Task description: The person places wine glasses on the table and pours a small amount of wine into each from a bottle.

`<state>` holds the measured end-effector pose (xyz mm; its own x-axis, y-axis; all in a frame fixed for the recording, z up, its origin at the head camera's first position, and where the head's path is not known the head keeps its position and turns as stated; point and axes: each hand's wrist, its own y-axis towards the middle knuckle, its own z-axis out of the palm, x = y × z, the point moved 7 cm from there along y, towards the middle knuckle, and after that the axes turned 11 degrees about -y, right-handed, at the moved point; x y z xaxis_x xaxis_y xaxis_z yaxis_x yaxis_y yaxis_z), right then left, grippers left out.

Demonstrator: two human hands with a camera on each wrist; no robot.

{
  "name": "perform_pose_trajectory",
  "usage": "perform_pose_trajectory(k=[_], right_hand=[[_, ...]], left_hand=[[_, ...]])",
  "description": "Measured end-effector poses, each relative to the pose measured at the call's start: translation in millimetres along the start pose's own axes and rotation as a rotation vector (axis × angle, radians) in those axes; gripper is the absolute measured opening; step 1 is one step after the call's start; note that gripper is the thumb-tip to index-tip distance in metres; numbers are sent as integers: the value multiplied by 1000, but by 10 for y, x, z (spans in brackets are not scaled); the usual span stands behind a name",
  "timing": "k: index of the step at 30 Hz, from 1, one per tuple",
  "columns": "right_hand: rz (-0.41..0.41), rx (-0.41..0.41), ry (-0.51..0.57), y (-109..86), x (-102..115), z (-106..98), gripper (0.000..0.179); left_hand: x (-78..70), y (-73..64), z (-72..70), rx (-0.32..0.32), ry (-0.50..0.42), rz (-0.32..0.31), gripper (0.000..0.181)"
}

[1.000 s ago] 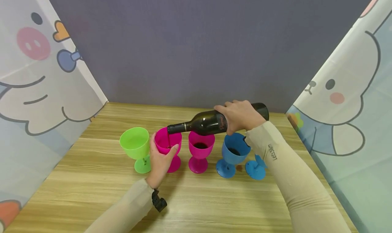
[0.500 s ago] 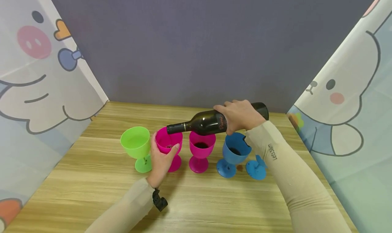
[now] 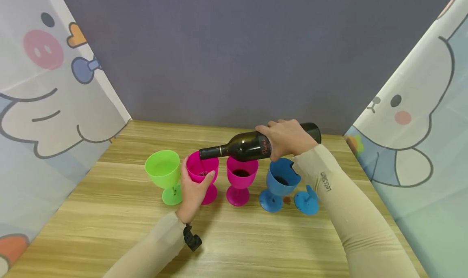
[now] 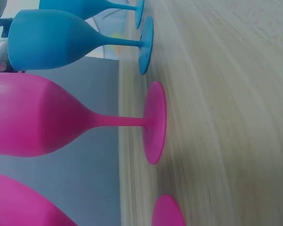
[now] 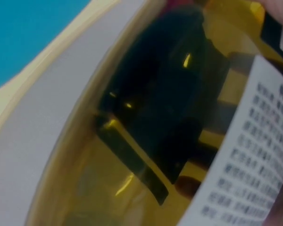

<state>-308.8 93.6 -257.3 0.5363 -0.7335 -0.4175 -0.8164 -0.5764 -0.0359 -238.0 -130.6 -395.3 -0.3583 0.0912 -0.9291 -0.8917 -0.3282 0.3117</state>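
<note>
My left hand [image 3: 193, 192] holds the bowl of a pink goblet [image 3: 213, 164], thumb at the near side. With my right hand [image 3: 287, 138] I grip a dark wine bottle [image 3: 245, 147] lying nearly level, its neck over that goblet. A thin dark stream falls from the mouth, and bubbly liquid sits inside the goblet. To the right, a second pink goblet [image 3: 239, 192] and a blue goblet [image 3: 278, 184] contain dark liquid. In the right wrist view, the bottle's glass and printed white label [image 5: 250, 155] fill most of the frame.
A green goblet [image 3: 161, 172] stands left of my left hand. Another blue goblet [image 3: 306, 203] is partly hidden by my right sleeve. A brown spot [image 3: 287, 200] marks the wooden table [image 3: 248, 245] between the blue goblets. A grey panel [image 3: 234, 59] rises behind.
Both hands keep their hold, and the bottle stays tilted over the same pink goblet. The falling stream looks thinner than a second ago. The head view has shifted slightly.
</note>
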Motion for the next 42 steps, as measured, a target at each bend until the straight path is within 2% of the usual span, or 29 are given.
perform_pose_trajectory(k=[9, 16, 22, 28, 35, 42], right_hand=[[-6, 35, -12, 10, -12, 3, 85], [-8, 41, -14, 22, -8, 1, 86], [-16, 40, -19, 46, 24, -24, 86], [-4, 58, -23, -6, -12, -21, 87], [-3, 43, -18, -19, -38, -18, 87], [8, 60, -22, 3, -34, -26, 88]], left_hand=[[31, 20, -3, -10, -55, -26, 79], [29, 22, -27, -17, -34, -44, 80], [26, 26, -64, -29, -23, -33, 80], [42, 24, -17, -11, -14, -48, 79], [39, 15, -20, -17, -24, -30, 78], [1, 8, -34, -13, 14, -11, 78]])
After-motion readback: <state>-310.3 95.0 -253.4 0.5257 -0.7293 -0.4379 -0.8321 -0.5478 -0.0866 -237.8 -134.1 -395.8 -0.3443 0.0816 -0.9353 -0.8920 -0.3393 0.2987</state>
